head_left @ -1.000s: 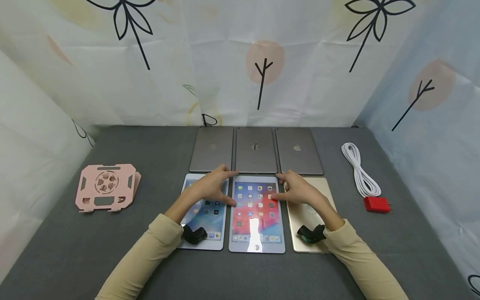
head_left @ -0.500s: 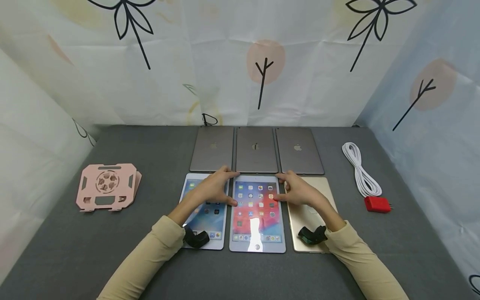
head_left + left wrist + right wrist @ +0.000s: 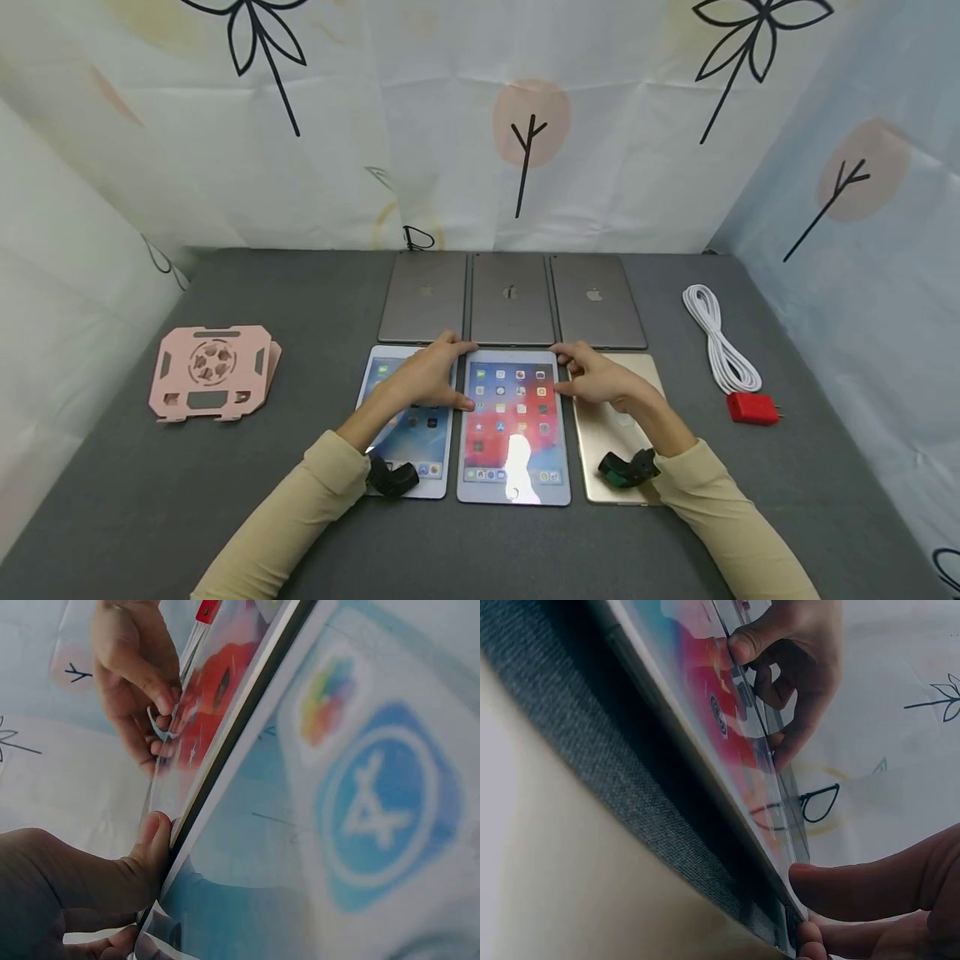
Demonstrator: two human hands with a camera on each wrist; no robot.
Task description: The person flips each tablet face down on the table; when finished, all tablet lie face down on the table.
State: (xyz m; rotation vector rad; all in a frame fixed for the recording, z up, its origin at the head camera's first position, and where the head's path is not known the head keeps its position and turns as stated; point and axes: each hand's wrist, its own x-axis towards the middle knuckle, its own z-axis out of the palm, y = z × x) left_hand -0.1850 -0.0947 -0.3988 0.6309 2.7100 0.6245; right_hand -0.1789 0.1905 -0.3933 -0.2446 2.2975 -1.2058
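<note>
In the head view a white tablet lies lit at the middle, with red and blue app icons. My left hand holds its upper left corner, thumb on the left side edge and index finger at the top. My right hand grips the upper right corner the same way, thumb at the right edge and other fingers curled. In the left wrist view a small pale curved strip shows by the right hand's fingers. A second lit tablet lies under my left forearm. A gold tablet lies face down below my right hand.
Behind stand in a row several grey tablets lying face down, the middle one among them. A pink folding stand lies at left. At right are a coiled white cable and a red charger plug.
My right thumb has drawn back from over the screen to the tablet's right edge, and the right wrist has shifted slightly right. The left hand has barely moved.
</note>
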